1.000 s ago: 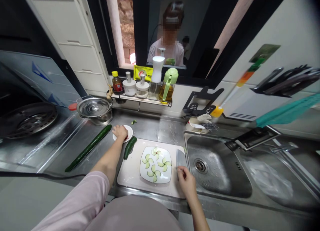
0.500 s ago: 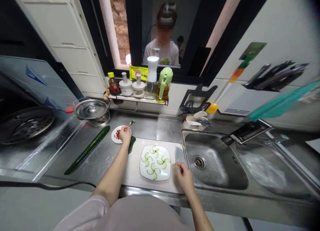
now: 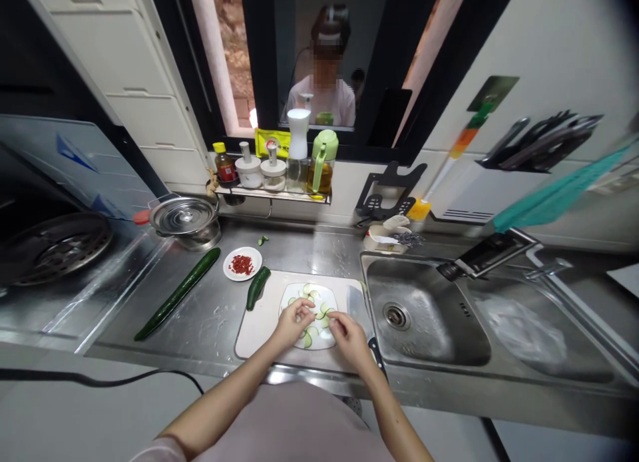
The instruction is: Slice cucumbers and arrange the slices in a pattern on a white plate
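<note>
A white plate (image 3: 321, 343) with green-edged cucumber slices (image 3: 325, 314) in pinwheel shapes lies on the pale cutting board (image 3: 254, 339). Over the plate's left part is my left hand (image 3: 294, 323), fingers pinched together; what they hold is too small to make out. My right hand (image 3: 348, 339) is at the plate's right edge, its thumb and fingertips closed, with anything between them hidden. Small red pieces (image 3: 242, 265) fill a round white dish (image 3: 227, 267) at the upper left of the board. A cut cucumber piece (image 3: 257, 288) rests on the board's left edge.
A knife (image 3: 377, 355) lies along the board's right side, beside the steel sink (image 3: 429, 315). At the left are a long cucumber (image 3: 178, 294) and a lidded steel pot (image 3: 184, 221). Bottles and jars stand on a wall rack (image 3: 274, 194) behind the counter.
My left hand has moved right from the dish of red pieces to over the plate. My right hand has shifted left to the plate's edge, uncovering the knife handle. The view has shifted slightly.
</note>
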Motion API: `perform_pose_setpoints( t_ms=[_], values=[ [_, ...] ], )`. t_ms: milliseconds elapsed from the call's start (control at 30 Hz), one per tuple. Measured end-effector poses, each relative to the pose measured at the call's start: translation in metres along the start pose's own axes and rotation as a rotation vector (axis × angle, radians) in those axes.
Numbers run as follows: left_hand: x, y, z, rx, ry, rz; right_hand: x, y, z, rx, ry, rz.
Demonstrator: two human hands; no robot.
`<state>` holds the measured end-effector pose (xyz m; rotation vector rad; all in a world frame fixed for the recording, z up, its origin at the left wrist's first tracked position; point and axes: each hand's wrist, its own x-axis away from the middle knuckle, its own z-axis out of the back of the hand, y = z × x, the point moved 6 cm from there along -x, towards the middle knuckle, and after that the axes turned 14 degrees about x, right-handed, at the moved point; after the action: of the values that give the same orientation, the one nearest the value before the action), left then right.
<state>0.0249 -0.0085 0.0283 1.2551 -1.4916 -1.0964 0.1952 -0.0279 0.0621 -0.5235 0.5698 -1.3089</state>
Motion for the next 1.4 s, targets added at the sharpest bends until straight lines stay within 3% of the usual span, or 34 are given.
perform_pose_setpoints(
  t_ms=[133,433,1067,1200,1400],
  values=[
    [0.015,0.007,-0.013,-0.040,-0.114,0.029,0.006,-0.011,-0.006,-0.009,-0.082,0.073],
    [0.027,0.002,-0.018,-0.061,-0.184,0.072,0.018,-0.006,-0.015,-0.066,-0.088,0.060],
    [0.025,-0.010,-0.023,-0.113,-0.186,0.053,0.016,0.006,-0.017,-0.057,-0.107,0.042],
    [0.016,-0.015,-0.015,-0.249,-0.112,0.040,0.003,0.018,-0.016,0.060,-0.115,-0.006],
    [-0.005,-0.010,-0.005,-0.671,0.002,0.057,-0.020,0.031,-0.023,0.307,-0.150,-0.067]
  ],
)
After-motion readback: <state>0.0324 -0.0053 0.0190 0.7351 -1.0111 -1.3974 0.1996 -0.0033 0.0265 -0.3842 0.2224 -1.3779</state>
